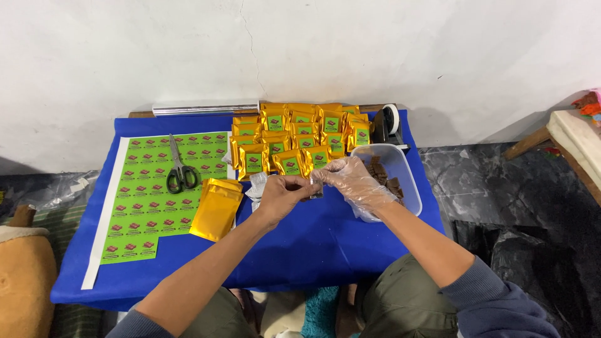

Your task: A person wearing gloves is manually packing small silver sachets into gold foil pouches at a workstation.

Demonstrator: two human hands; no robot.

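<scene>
A small clear packet [315,188] is pinched between the left hand [283,194] and the gloved right hand [350,178] over the table [313,244]. Left of the grip, a stack of empty pouches [216,208] is laid beside a sticker sheet [147,206], with scissors [181,169] on it. Behind the grip, labelled pouches [300,134] are stood in rows. Just right, a plastic container [404,178] is set, a tape dispenser [389,125] behind it.

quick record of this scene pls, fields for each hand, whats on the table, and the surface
left hand: bare, pinching a small clear wrapper
right hand: in a clear plastic glove, pinching the same wrapper
container: clear tub with brown pieces, by the right hand
pouches: labelled gold pouches at the back; plain gold stack near the left hand
other: scissors on a green sticker sheet
surface: blue cloth
</scene>
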